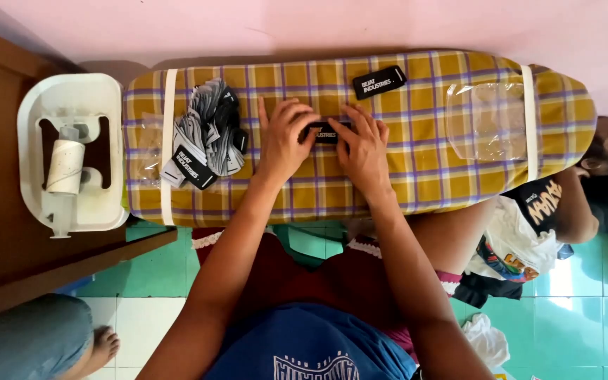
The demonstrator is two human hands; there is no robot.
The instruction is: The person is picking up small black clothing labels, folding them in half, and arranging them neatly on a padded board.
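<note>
Black label [324, 132] pinched at its ends — left hand [284, 141], right hand [365, 149] — on checked board [416, 176].

Checked woven cloth board cover [416, 176], matt black fabric label [324, 132], glossy clear plastic bag [485, 119].

yellow plaid ironing board [416, 176], black label [325, 133], white tray [100, 98]
</note>
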